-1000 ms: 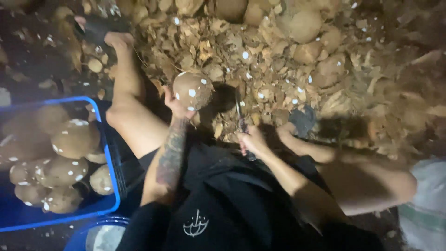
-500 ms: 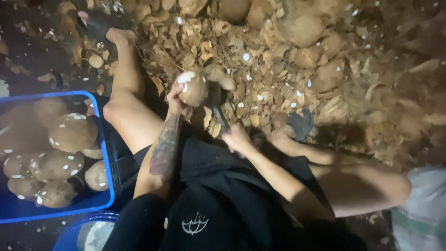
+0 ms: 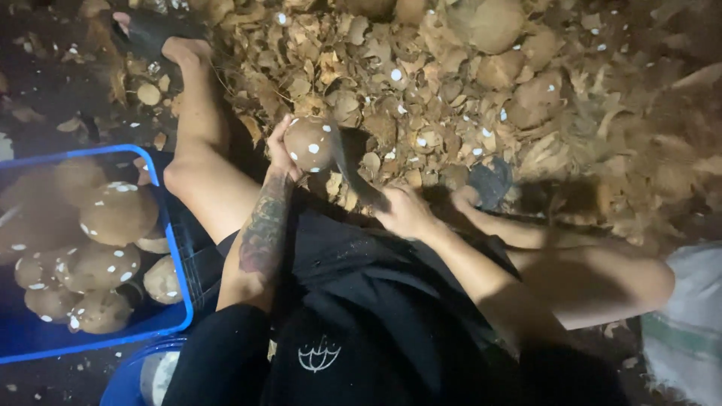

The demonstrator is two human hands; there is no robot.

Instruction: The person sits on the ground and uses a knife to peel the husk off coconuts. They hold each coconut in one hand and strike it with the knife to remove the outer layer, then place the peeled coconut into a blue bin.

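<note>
1. Head view: left hand (image 3: pixel 280 150) is closed around one brown coconut (image 3: pixel 310 143), held up over the lap, in front of the husk pile (image 3: pixel 421 90).
2. Right hand (image 3: pixel 406 212) is clenched on one knife (image 3: pixel 353 174), blade touching the coconut's side.
3. Progress, judged: blue crate (image 3: pixel 171 248) at left holds about eight trimmed coconuts, so it looks partly filled.
4. Left to do: at least five unpeeled coconuts (image 3: pixel 492 26) lie on the pile.

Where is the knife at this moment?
In the head view, near the centre, the knife is in the right hand, its blade against the brown coconut held by the left hand, above the husk pile.
</note>
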